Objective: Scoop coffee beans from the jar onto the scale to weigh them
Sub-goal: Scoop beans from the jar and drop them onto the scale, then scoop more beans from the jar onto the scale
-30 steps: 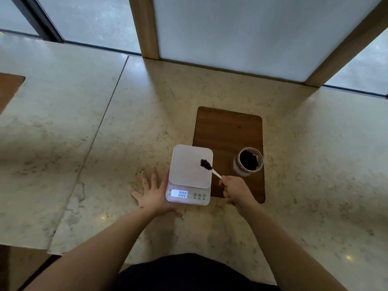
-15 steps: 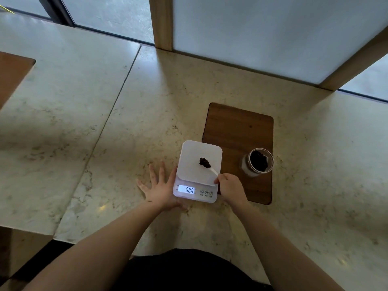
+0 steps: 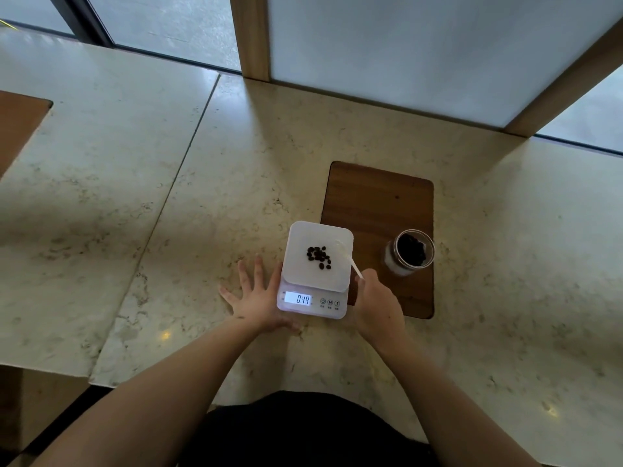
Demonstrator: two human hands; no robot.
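Note:
A white kitchen scale [image 3: 296,278] stands on the marble counter, its lit display [image 3: 298,298] showing changing digits. Several dark coffee beans [image 3: 319,257] lie loose in the middle of its platform. My right hand [image 3: 377,306] is closed on the handle of a white plastic spoon [image 3: 350,261], whose empty bowl hovers over the platform's right edge. My left hand [image 3: 256,298] lies flat with fingers spread on the counter, touching the scale's left side. An open glass jar [image 3: 409,252] holding dark beans stands to the right on a wooden board [image 3: 377,203].
The counter's front edge [image 3: 101,379] runs near my body at the lower left. A seam [image 3: 182,163] divides two marble slabs. Window panes and wooden posts [image 3: 251,38] close the back. Another brown board [image 3: 17,123] shows at the far left.
The beans that sat heaped in the spoon now lie spread on the scale's platform, and the spoon is empty. The display has left 0.00. The left hand stays put.

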